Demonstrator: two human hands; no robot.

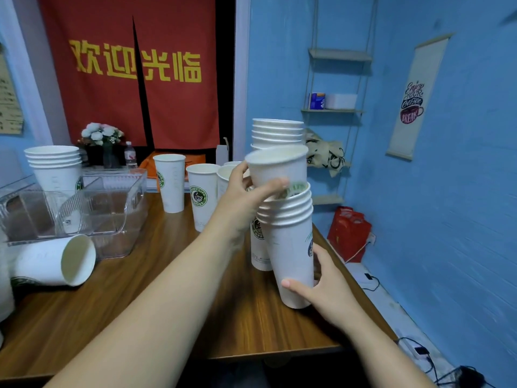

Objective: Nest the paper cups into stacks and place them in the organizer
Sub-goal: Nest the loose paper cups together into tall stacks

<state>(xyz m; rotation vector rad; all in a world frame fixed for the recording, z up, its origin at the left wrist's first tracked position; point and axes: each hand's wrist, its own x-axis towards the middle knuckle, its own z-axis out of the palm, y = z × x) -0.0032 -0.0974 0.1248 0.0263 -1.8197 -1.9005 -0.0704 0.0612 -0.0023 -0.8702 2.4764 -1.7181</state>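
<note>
Blue walls and a red door curtain back a wooden table (167, 275). Near its 3 o'clock edge the right hand (327, 287) grips the base of a stack of paper cups (293, 242), thumb in front and fingers wrapped behind. The stack's long axis is nearly upright, mouths at 12 o'clock, leaning slightly toward 11. The left hand (246, 191) pinches a single paper cup (279, 166) by its wall, its mouth up and tipped toward 11 o'clock, its base inside the top rim of that stack. A taller stack (277, 133) stands upright just behind. At 9 o'clock sits the clear organizer (112, 197), with a nested stack (56, 166) upright in its far compartment. At 8 o'clock one cup (53, 261) lies on its side, mouth toward 3 o'clock. Two loose cups (170, 186) stand upright between the organizer and the hands.
</note>
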